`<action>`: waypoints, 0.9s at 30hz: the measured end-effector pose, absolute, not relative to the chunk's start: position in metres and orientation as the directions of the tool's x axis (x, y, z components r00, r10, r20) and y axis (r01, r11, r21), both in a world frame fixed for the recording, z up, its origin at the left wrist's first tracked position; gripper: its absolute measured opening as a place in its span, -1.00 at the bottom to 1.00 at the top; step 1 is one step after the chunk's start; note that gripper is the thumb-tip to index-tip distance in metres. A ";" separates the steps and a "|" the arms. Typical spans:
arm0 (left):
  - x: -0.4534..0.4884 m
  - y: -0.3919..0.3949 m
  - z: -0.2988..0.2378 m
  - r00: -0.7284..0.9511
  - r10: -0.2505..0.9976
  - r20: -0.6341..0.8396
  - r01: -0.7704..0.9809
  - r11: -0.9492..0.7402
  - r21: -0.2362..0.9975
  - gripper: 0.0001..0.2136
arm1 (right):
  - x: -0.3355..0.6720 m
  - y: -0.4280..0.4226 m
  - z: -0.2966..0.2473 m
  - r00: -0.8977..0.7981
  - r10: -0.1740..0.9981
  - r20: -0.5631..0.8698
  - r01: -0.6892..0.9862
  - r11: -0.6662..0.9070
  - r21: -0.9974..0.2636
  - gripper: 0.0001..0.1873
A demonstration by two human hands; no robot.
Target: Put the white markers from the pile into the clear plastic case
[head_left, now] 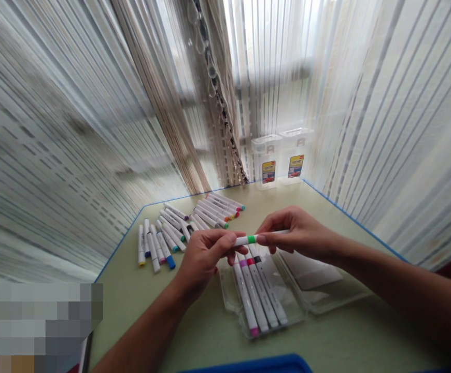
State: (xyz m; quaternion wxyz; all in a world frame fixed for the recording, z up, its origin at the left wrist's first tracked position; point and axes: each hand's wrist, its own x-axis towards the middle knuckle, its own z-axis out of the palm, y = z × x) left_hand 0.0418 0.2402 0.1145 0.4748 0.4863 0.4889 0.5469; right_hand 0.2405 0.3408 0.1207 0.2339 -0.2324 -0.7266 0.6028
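Observation:
A white marker with a green band [252, 239] is held level between my two hands, above an open clear plastic case. My left hand [210, 248] pinches its left end, and my right hand [287, 230] grips the right end between thumb and fingers. Below them, several white markers [254, 295] lie side by side in the clear case [244, 331]; pink, red and black bands show on them. The case's lid [326, 305] lies folded open to the right, with a white sheet [311, 269] in it.
Loose white markers [159, 243] with coloured ends are spread on the green table [132, 311], left and behind my hands. Two clear cases [282, 155] with labels stand at the back edge. String curtains [93, 103] surround the table. A blue object [249, 365] sits at the front edge.

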 end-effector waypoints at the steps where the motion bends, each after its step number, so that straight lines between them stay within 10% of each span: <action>1: 0.042 0.240 0.115 -0.071 0.995 0.071 -0.031 -0.074 0.997 -0.78 | 0.240 0.341 0.121 -0.782 0.621 0.056 0.063 0.168 -0.984 -0.64; 27: 0.043 0.239 0.120 -0.033 0.999 0.030 0.073 -0.027 0.997 -0.75 | 0.241 0.340 0.121 -0.780 0.620 0.086 0.042 0.189 -0.981 -0.60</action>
